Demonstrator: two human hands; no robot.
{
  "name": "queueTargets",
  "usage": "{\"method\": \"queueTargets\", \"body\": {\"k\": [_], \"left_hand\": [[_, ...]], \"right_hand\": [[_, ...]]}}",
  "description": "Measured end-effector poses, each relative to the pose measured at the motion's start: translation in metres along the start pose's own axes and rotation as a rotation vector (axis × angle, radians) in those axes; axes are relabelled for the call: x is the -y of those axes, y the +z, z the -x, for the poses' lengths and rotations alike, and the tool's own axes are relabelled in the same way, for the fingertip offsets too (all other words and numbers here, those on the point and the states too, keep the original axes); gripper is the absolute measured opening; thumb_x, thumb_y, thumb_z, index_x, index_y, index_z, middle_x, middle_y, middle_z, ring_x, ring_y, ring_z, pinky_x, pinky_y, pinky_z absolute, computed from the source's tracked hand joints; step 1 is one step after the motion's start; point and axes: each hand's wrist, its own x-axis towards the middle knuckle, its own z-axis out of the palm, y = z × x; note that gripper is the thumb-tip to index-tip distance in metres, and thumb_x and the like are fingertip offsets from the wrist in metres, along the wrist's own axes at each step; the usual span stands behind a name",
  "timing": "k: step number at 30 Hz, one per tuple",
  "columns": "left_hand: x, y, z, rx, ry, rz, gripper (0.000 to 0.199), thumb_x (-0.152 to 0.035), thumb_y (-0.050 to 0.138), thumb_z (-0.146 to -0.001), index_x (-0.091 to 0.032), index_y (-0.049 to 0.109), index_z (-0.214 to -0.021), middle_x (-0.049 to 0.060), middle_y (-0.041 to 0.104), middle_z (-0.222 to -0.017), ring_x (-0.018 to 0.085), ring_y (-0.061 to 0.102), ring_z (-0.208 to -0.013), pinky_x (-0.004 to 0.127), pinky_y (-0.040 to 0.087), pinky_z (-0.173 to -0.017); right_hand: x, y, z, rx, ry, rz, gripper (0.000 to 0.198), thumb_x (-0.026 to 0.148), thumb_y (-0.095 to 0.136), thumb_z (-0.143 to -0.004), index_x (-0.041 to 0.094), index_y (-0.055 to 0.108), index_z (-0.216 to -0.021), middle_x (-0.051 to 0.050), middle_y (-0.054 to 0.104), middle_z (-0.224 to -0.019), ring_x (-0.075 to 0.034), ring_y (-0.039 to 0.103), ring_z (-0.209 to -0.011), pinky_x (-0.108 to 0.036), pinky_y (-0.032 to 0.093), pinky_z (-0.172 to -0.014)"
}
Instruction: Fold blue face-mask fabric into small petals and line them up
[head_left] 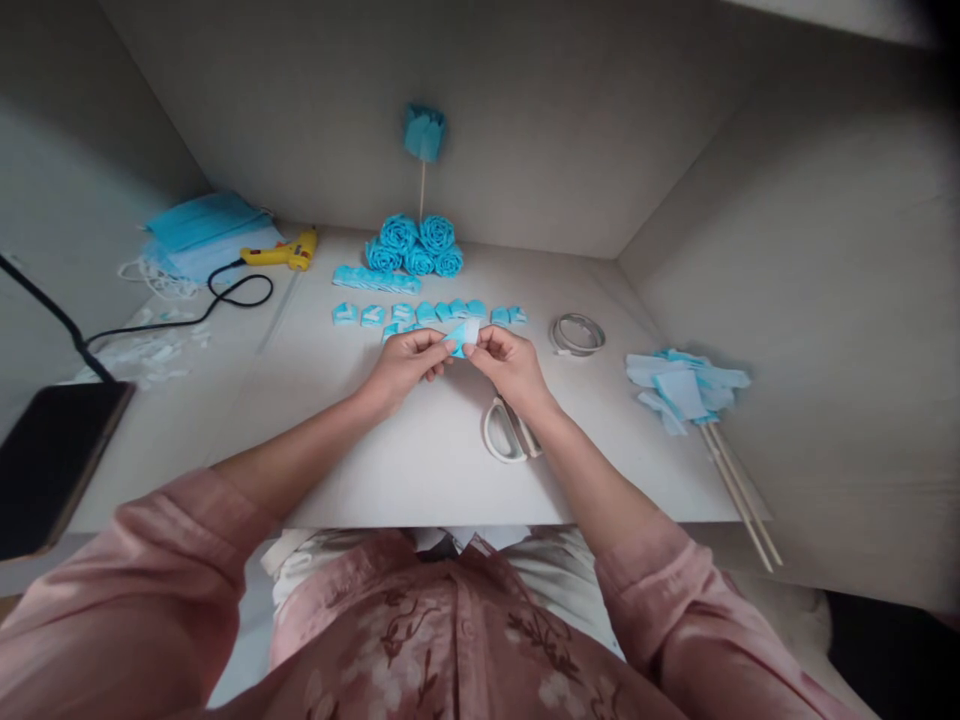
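Between my two hands is a small folded blue-and-white piece of mask fabric (462, 338), held a little above the table. My left hand (409, 368) pinches its left side between thumb and fingers. The right side is pinched by my right hand (511, 362). Just behind my hands lies a row of similar folded blue pieces (442, 310), some partly hidden by my fingers. Scissors with white handles (504, 432) lie under my right wrist, their blades covered by the hand. Farther back, a strip of overlapping blue pieces (376, 280) lies before several blue fabric roses (416, 245).
A blue flower on a stick (424, 135) stands at the back. At left are blue face masks (206, 235), a yellow glue gun (281, 252) with black cord, white scraps (154, 350) and a phone (64, 460). At right lie a tape roll (577, 334) and fabric-topped sticks (739, 490).
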Motion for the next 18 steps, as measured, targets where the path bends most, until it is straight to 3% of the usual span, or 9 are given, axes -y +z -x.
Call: {"method": "queueTargets", "body": {"k": [11,15,18], "left_hand": [[0.0012,0.0001,0.0002,0.076,-0.006,-0.029,0.023,-0.036,0.070,-0.069,-0.015,0.060,-0.070,-0.001,0.061,-0.065,0.008,0.051,-0.054,0.022,0.039,-0.051],[0.0000,0.0015,0.0010,0.084,-0.027,-0.011,0.027,-0.041,0.069,-0.072,-0.016,0.061,-0.079,0.000,0.063,-0.069,0.008,0.052,-0.053,0.022,0.038,-0.050],[0.0002,0.0019,0.0017,0.072,-0.023,-0.004,0.030,-0.044,0.070,-0.071,-0.016,0.061,-0.076,0.000,0.062,-0.067,0.008,0.052,-0.054,0.022,0.038,-0.051]], "right_hand": [[0.0058,-0.0005,0.0013,-0.018,0.070,-0.115,0.031,0.045,0.073,-0.069,0.020,0.056,-0.070,0.006,0.045,-0.061,-0.010,0.038,-0.059,-0.025,0.032,-0.061],[0.0065,-0.0011,0.0016,-0.004,0.061,-0.141,0.029,0.044,0.072,-0.071,0.020,0.056,-0.071,0.005,0.046,-0.063,-0.010,0.040,-0.061,-0.026,0.033,-0.062],[0.0062,0.0006,0.0026,0.019,0.044,-0.112,0.031,0.046,0.072,-0.071,0.020,0.054,-0.070,0.005,0.044,-0.063,-0.010,0.039,-0.060,-0.026,0.033,-0.062]]}}
